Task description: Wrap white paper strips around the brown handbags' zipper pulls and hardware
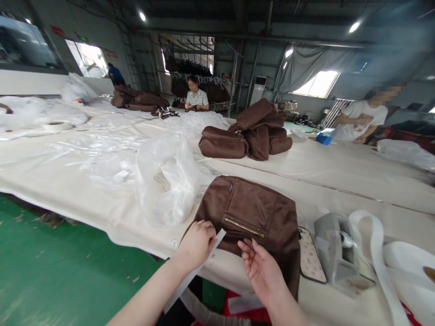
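Note:
A brown bag (253, 199) with a gold zipper (244, 227) lies flat on the cream-covered table in front of me. My left hand (198, 237) is closed on a translucent white strip (219, 237), whose long end hangs down past my forearm. That hand is at the bag's near left corner. Over the bag's near edge, below the zipper, my right hand (260, 267) is open, palm turned up and fingers loosely curled, with nothing visible in it.
Crumpled clear plastic bags (166, 181) lie left of the brown bag. Stuffed brown bags (244, 136) are piled behind it. To the right are a phone (311, 256), a grey tape dispenser (336, 244) and a white roll (411, 267). Two people work across the table.

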`<state>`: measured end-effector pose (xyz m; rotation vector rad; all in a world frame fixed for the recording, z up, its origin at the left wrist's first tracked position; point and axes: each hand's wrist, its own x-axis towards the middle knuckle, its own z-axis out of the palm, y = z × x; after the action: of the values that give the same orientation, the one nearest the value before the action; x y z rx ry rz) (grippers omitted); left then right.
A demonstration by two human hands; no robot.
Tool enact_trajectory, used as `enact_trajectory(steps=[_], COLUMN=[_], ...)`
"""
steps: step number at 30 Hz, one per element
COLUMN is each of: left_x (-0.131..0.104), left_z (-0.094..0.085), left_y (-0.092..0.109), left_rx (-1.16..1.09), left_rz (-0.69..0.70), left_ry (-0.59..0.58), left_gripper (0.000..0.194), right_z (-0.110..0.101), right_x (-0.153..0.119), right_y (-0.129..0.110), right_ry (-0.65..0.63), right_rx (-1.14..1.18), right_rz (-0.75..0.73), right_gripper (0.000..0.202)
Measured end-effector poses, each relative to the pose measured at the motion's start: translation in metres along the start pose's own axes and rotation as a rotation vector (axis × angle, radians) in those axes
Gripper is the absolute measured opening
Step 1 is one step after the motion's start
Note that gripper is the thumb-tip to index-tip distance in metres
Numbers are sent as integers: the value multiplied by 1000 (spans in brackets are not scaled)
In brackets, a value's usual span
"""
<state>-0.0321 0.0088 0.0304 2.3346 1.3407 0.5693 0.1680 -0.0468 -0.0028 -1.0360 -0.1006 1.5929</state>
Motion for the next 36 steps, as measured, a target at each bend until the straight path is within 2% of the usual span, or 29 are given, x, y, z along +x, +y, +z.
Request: enact_trajectory(steps=[6,8,11,15,19,28,36], left_x=[-32,-39,-43,-45,-47,-44,-39], left_z=[-16,-19,-21,-20,-15,-4,-3], left_y=[31,30,16,-2,-4,-7,-6], left_rx=[-391,-435,-482,-459,-387,-271,-284], left_rz=[150,122,49,-10,10,125,92], left_ry=[-269,-219,-113,-166,-160,-272,-284], left_gripper=[5,5,12,23,23,24,28], right_z=[-8,-9,-10,-11,-11,-11,-17], right_x=[3,-2,-11,-18,-19,-16,-13], right_y=[1,0,-4,-16,-19,-13,-9], right_ry=[-97,-123,-177,-188,-133,-111,-158], right_rx=[-27,-84,-194,-286,-290,-234,-256], right_rz=[72,58,-56,-253,-347,-404,-392], right_gripper=[28,28,26,24,25,24,23])
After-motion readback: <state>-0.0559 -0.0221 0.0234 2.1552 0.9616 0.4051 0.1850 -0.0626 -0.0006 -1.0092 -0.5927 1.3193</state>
